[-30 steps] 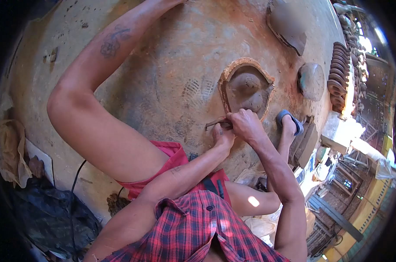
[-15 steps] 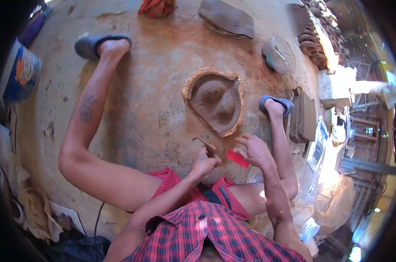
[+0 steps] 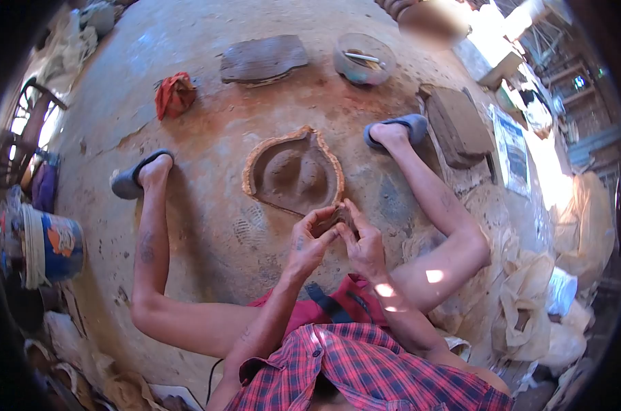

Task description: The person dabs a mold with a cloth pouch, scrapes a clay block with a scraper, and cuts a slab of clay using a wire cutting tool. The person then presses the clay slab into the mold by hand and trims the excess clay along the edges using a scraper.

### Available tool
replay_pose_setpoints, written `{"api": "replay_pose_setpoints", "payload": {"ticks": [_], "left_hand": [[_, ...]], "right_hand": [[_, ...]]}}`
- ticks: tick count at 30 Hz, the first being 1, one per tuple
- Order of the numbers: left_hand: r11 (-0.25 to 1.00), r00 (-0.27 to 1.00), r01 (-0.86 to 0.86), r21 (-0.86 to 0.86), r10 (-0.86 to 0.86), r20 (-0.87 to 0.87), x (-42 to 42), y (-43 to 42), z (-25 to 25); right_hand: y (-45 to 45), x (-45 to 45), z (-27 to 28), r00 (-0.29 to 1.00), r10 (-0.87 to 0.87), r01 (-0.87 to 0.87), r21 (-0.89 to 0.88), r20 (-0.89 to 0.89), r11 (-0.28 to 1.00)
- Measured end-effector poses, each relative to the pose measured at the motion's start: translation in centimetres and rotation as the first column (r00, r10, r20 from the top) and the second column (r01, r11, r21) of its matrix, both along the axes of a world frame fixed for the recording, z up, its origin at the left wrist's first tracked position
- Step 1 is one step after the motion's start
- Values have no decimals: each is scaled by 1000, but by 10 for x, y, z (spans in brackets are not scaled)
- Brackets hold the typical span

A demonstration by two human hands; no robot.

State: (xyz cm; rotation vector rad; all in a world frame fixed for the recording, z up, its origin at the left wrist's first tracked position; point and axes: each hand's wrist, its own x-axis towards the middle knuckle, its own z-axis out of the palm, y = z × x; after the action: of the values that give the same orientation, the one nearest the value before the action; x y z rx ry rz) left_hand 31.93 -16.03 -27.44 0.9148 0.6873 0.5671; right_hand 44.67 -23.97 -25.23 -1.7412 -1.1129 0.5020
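My left hand (image 3: 306,245) and my right hand (image 3: 362,245) meet in front of me, fingers closed around a small dark brown piece of clay (image 3: 338,218). Just beyond the fingertips, on the floor, lies a teardrop-shaped mould (image 3: 247,171) with a rough orange-brown rim. Smooth grey-brown clay (image 3: 293,186) lines its inside, with two rounded mounds. My right fingertips are close to the mould's near rim; whether they touch it I cannot tell. Part of the clay piece is hidden behind my fingers.
Beyond the mould are a red cloth (image 3: 175,96), a dark slab (image 3: 264,59) and a round bowl (image 3: 365,60) with a white stick across it. Clay blocks (image 3: 459,127) stand past my right foot. A blue-and-white bucket (image 3: 58,241) is at left; plastic bags (image 3: 523,308) lie at right.
My hands, apart before with a thin curved tool in the left and a red flat piece in the right, have come together on the clay. Neither item shows now. The view has shifted.
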Motion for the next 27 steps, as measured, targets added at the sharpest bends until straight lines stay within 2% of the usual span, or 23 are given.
{"api": "replay_pose_setpoints", "payload": {"ticks": [1,2,3,4,6,8,9,11,13,15,16,17,19,21,22,23,24,25,27], "left_hand": [[999,999,32,1,-32,-8,0,-1,3],[996,989,87,5,-87,117,2,0,6],[988,957,155,13,-153,247,8,4,12],[941,937,322,104,-332,109,6,10,31],[871,913,396,289,-409,-20,15,25,34],[922,923,382,61,-384,29,28,35,43],[960,954,278,27,-279,107,38,34,39],[981,980,191,35,-193,49,54,37,32],[981,981,192,2,-192,-14,59,45,19],[982,981,189,20,-188,-52,59,49,8],[986,983,168,17,-167,-74,58,50,0],[992,988,122,17,-119,-100,50,51,-4],[996,989,-22,87,34,-147,50,35,-1],[992,993,-107,-59,104,-47,42,22,-16],[979,993,-114,-172,108,-41,38,17,-10],[944,989,-128,-305,144,31,33,11,-14],[960,990,-142,-242,144,-12,33,9,-10],[972,989,-144,-187,136,-52,33,8,-6],[956,990,-140,-258,130,-54,24,16,-12]], "right_hand": [[0,0,7,991,-90,82,81,102,993],[1,6,19,993,-117,117,46,8,992],[2,17,26,985,-173,172,51,13,984],[0,28,32,994,-103,101,56,31,993],[-6,53,41,994,-34,27,76,105,997],[-12,61,41,985,-28,11,102,173,995],[-11,65,41,981,-21,-4,129,194,992],[-12,63,47,924,76,-82,1,374,997],[-16,52,40,938,54,-46,-31,342,998],[-15,40,38,990,84,-75,-81,113,994],[-14,42,43,992,129,-124,-215,12,969],[-12,43,38,982,190,-187,-201,-7,962],[-5,41,22,992,128,-127,-52,16,991],[5,39,17,998,63,-63,19,9,998],[10,38,15,990,142,-141,33,-13,989],[13,37,14,998,67,-67,-23,-17,997],[16,36,12,1000,-20,19,-85,-7,996],[17,34,6,1000,18,-19,-90,-14,996],[22,32,-3,945,81,-62,-69,316,996]]}}
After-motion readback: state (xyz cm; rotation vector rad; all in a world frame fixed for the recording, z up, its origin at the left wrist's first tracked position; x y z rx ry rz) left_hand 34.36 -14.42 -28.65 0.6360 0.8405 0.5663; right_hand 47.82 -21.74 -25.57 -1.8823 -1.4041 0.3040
